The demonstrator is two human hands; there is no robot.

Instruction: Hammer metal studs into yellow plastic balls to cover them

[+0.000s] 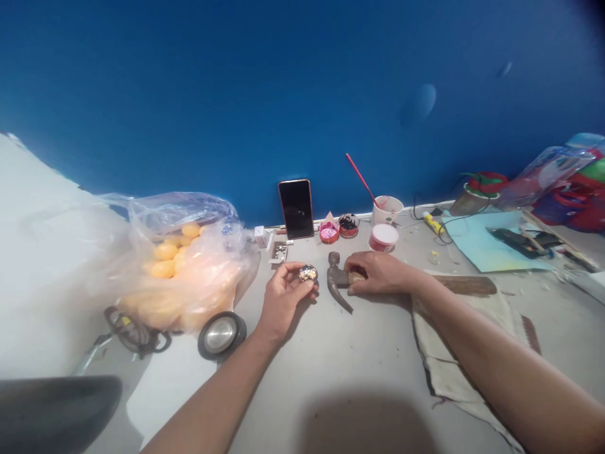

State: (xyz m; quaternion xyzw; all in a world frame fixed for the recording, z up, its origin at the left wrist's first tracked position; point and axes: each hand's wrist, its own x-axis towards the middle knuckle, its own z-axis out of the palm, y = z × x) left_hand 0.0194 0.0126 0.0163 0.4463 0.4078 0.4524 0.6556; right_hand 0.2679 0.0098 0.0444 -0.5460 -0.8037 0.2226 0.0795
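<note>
Between the thumb and fingers of my left hand [281, 296] is a small shiny metallic ball [308, 273], held just above the grey table. To its right, my right hand [375, 273] is closed round the wooden handle of a claw hammer [334, 277], close to the head. The hammer lies on its side with the curved claw pointing toward me. Part of its handle is hidden under my hand and wrist, and the handle end [472, 285] shows beyond, over a pale cloth [449, 353].
A plastic bag of orange balls [189, 271] and a round black-rimmed metal object [221, 336] sit at left. Behind are a small tray [278, 252], a phone [297, 208], two little pots [329, 231], a white cup [386, 208] and a lidded tub [383, 238]. Blue paper [491, 236] lies right.
</note>
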